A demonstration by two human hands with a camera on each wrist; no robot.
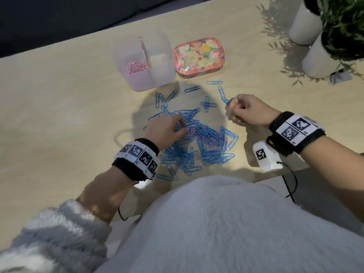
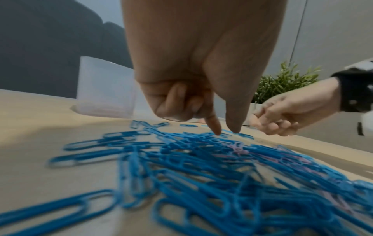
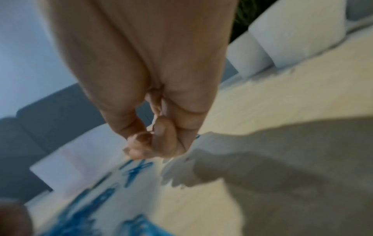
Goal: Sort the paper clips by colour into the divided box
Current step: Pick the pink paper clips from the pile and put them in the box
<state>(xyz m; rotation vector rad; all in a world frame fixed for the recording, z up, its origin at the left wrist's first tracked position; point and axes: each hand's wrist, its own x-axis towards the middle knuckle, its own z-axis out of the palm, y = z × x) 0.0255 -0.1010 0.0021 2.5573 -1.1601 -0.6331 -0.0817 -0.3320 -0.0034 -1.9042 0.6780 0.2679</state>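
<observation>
The divided box (image 1: 143, 62) stands toward the far edge of the worktop (image 1: 59, 105), left of the middle; its left compartment holds pink clips (image 1: 136, 67), while the right one appears bare. The left hand (image 1: 167, 129) is at the near-left side of the heap of blue clips (image 1: 204, 142), forefinger and thumb stretched down with their tips touching the heap and nothing visibly pinched, the other fingers curled under. A few pink strays (image 2: 238, 147) lie tangled in the heap just right of those fingertips, so the left hand is the nearer one to them; their long axes cannot be made out in the knot. The right hand (image 1: 248, 110) is raised right of the heap, fingers curled, pinching what looks like one blue clip (image 1: 223, 95) that runs away toward the far edge. From there the box lies to the far left. The right wrist view is too blurred to confirm that pinch. A floral tin (image 1: 199, 57) sits just right of the box.
</observation>
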